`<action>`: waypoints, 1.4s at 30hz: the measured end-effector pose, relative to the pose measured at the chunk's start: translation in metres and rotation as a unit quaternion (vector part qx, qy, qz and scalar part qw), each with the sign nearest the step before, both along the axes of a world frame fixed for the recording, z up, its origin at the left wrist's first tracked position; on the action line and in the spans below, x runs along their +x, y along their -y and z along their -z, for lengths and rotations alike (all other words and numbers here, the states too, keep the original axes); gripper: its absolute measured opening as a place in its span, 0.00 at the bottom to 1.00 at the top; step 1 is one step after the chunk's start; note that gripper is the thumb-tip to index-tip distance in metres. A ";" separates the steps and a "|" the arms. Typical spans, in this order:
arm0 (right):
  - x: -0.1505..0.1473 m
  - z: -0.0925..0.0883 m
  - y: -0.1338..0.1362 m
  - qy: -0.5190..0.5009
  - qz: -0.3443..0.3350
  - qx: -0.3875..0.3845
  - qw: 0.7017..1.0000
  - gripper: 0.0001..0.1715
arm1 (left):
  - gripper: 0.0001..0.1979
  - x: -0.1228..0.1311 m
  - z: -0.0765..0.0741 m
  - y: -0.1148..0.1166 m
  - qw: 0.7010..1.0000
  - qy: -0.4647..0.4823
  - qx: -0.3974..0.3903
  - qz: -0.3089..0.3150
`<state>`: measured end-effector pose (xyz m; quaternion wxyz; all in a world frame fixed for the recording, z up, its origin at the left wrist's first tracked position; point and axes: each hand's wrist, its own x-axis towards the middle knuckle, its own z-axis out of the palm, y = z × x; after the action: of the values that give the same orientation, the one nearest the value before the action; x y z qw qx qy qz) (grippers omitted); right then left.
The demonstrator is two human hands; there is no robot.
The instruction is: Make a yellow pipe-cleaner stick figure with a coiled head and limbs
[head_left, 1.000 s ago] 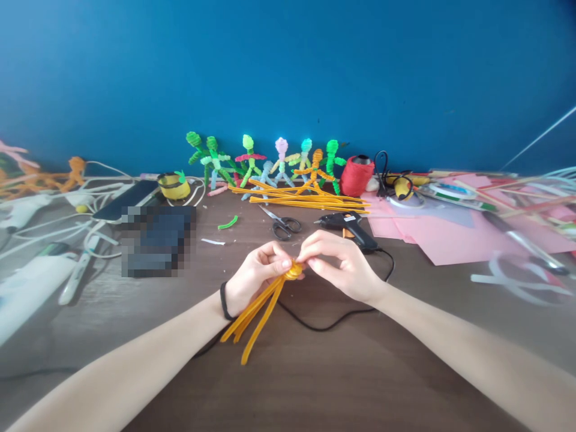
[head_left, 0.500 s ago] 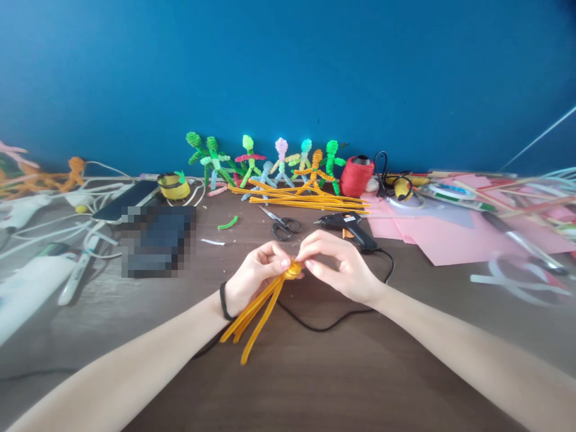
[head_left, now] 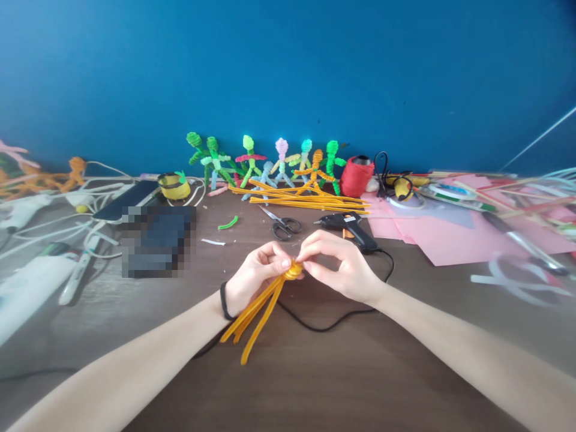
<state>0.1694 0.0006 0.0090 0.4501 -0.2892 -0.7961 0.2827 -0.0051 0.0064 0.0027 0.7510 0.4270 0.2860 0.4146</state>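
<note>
Several orange-yellow pipe cleaners (head_left: 267, 294) are wound into a round coil at one end, their loose ends trailing down to the left. My left hand (head_left: 261, 270), with a black band at the wrist, is closed and pinches the coil between thumb and fingers. From the other side my right hand (head_left: 337, 264) is closed too, thumb and fingertips pinched at the coil's right edge. Just beyond my hands lie black-handled scissors (head_left: 285, 228) and a black glue gun (head_left: 351, 228); the gun's cord runs beneath the pipe cleaners.
Pipe-cleaner figures (head_left: 247, 159) line the blue wall, with loose orange pipe cleaners (head_left: 310, 201) before them. A red thread spool (head_left: 357, 177) stands beside the figures. Pink paper (head_left: 443, 243) lies at right; a phone (head_left: 128, 201) and white cables are at left.
Almost nothing differs. Both hands keep their places on the coil, with only a very slight shift of the right fingertips.
</note>
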 end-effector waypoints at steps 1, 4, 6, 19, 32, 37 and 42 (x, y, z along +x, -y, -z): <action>0.000 0.000 0.000 0.001 0.001 0.000 1.000 0.09 | 0.09 0.000 0.000 0.000 1.000 0.001 -0.001 0.000; 0.000 -0.001 0.000 0.000 0.002 -0.002 1.000 0.10 | 0.09 0.000 0.000 0.000 1.000 0.001 -0.001 0.001; 0.000 -0.001 0.001 0.000 0.002 -0.008 1.000 0.10 | 0.09 0.000 0.000 0.000 1.000 0.002 -0.003 0.001; 0.002 -0.002 0.000 -0.002 -0.021 -0.043 0.999 0.09 | 0.09 0.000 0.000 0.000 1.000 -0.004 0.005 0.002; -0.001 -0.005 0.000 0.013 0.004 -0.060 0.998 0.05 | 0.10 0.000 -0.002 0.002 1.000 -0.022 0.005 0.004; -0.001 -0.005 0.000 0.024 0.000 -0.065 0.998 0.06 | 0.11 0.000 -0.002 0.003 1.000 -0.029 0.006 0.004; -0.002 -0.005 0.000 0.034 -0.003 -0.071 0.997 0.07 | 0.11 0.000 -0.003 0.003 0.999 -0.033 0.008 0.005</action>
<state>0.1676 0.0009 0.0142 0.4004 -0.3273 -0.7896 0.3302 -0.0049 0.0037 0.0053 0.7399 0.4479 0.3046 0.3989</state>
